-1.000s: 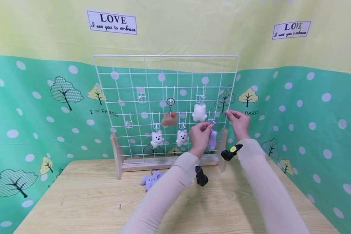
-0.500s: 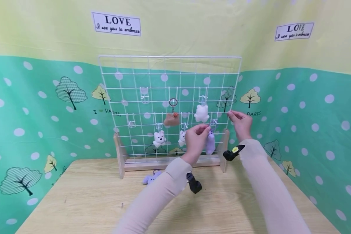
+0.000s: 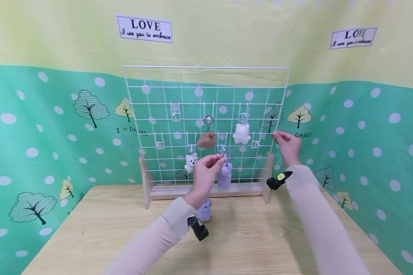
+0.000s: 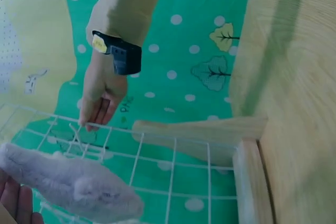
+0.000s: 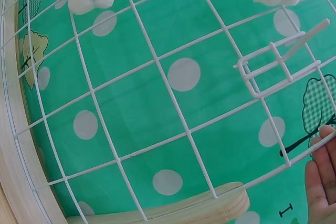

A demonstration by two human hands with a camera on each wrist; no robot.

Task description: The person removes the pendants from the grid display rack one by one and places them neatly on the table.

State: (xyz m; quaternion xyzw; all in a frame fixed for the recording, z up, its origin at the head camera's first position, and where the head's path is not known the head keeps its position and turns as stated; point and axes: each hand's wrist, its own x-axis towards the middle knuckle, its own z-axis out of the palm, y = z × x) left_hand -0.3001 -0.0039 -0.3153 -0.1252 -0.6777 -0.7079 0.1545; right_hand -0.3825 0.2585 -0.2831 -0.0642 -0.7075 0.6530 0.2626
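Observation:
My left hand (image 3: 206,173) pinches the top loop of a purple plush keychain (image 3: 225,177), which hangs in front of the white wire grid (image 3: 206,67). In the left wrist view the furry plush (image 4: 71,182) lies across the corner, beside the fingers (image 4: 18,205). My right hand (image 3: 289,148) pinches the grid's right edge wire. In the right wrist view that hand (image 5: 323,182) shows at the lower right, next to the grid's edge wire. A bare wire hook (image 3: 256,144) hangs on the grid between the two hands. A second purple plush (image 3: 204,212) lies on the table below.
White bear keychains (image 3: 241,133) (image 3: 191,162) and a brown keychain (image 3: 206,140) hang on the grid. Bare hooks (image 3: 176,116) (image 3: 159,144) are on its left. Wooden feet (image 3: 146,181) hold the grid on the wooden table (image 3: 254,236). A patterned cloth (image 3: 55,149) stands behind.
My left hand has lifted the purple plush keychain off the right-hand hook and carried it left. My right hand stays at the grid's edge. The head view has turned slightly left.

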